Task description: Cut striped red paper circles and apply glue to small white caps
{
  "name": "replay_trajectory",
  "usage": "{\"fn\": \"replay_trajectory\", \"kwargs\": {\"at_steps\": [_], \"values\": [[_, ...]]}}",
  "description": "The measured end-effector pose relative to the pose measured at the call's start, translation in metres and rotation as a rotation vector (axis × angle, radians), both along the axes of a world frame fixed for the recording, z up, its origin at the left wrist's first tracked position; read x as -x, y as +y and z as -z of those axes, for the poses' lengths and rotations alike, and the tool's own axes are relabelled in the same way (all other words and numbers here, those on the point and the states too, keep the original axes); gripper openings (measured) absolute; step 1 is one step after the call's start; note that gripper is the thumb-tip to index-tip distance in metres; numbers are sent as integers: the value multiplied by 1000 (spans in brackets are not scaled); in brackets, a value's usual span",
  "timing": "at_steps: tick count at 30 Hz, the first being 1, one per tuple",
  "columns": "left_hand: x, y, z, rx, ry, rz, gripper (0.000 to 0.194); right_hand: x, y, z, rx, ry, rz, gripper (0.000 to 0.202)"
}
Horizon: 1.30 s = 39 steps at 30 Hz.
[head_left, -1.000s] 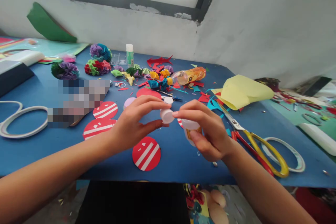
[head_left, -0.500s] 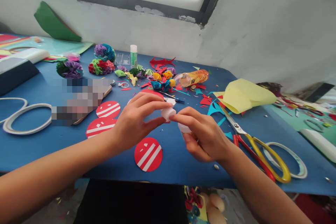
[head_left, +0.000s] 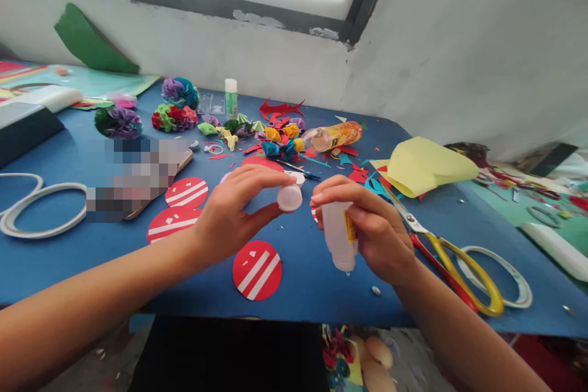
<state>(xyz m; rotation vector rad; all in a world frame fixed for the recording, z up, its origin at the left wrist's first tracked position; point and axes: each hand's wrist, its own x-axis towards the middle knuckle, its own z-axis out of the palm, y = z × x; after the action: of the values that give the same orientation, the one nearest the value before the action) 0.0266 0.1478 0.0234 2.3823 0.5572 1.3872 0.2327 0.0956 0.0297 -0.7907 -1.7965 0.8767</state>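
My left hand (head_left: 234,208) pinches a small round white cap-like piece (head_left: 290,198) between thumb and fingertips, above the table. In my right hand (head_left: 374,223) is a translucent white glue bottle (head_left: 340,236) with a yellow label. The bottle's narrow end points down, and a clear drop hangs at its tip. Below and between the hands lies a red paper disc (head_left: 257,271) with white stripes. Two similar discs, one of them this striped disc (head_left: 186,194), lie left of my left hand. Another striped disc is mostly covered by my right hand.
Large scissors (head_left: 441,257) with red and yellow handles lie right, beside a white tape ring (head_left: 519,282). Yellow paper (head_left: 427,165), an orange-labelled bottle (head_left: 337,136), a glue stick (head_left: 231,99), paper scraps and ruffled paper balls (head_left: 180,93) are farther back. White rings (head_left: 43,233) lie left.
My right hand has drawn away from the white piece and turned, bringing the bottle into plain view with its narrow end down. My left hand keeps its pinch.
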Motion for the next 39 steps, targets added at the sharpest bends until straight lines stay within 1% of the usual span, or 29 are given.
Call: {"fn": "replay_trajectory", "kwargs": {"at_steps": [3,6,8,11,15,18,20,22,26,29,31,33,35,36,37,39], "values": [[0,0,0,-29,4,-3,28,0,2,2,60,96,-27,30],[0,0,0,-45,11,10,29,1,2,2,65,86,-3,26],[1,0,0,-62,21,15,29,1,2,0,26,55,19,26],[0,0,0,-96,44,-2,30,2,1,-3,-131,-71,63,29],[-1,0,-1,-132,58,-34,28,4,1,-3,-460,-405,110,37],[-1,-1,-2,-148,81,-50,25,5,2,-1,-630,-572,171,38],[-1,-1,-2,-159,104,-54,23,6,2,0,-687,-654,233,37],[-1,0,-1,-173,127,-60,22,7,3,1,-712,-726,262,35],[-1,1,2,-206,158,-74,21,7,4,2,-703,-787,245,31],[-1,1,2,-194,156,-77,22,7,2,1,-672,-727,232,32],[-1,0,1,-172,142,-76,22,7,0,-1,-622,-603,237,35],[-1,0,0,-148,131,-76,23,5,-3,-5,-532,-427,263,36],[-1,0,-2,-128,129,-81,24,3,-4,-9,-342,-203,281,33],[-1,0,-2,-120,128,-85,24,2,-4,-11,-196,-76,261,31],[-1,0,-2,-111,128,-89,24,0,-2,-13,-24,48,216,30],[-1,1,-2,-90,127,-94,23,-1,2,-16,312,263,78,30]]}}
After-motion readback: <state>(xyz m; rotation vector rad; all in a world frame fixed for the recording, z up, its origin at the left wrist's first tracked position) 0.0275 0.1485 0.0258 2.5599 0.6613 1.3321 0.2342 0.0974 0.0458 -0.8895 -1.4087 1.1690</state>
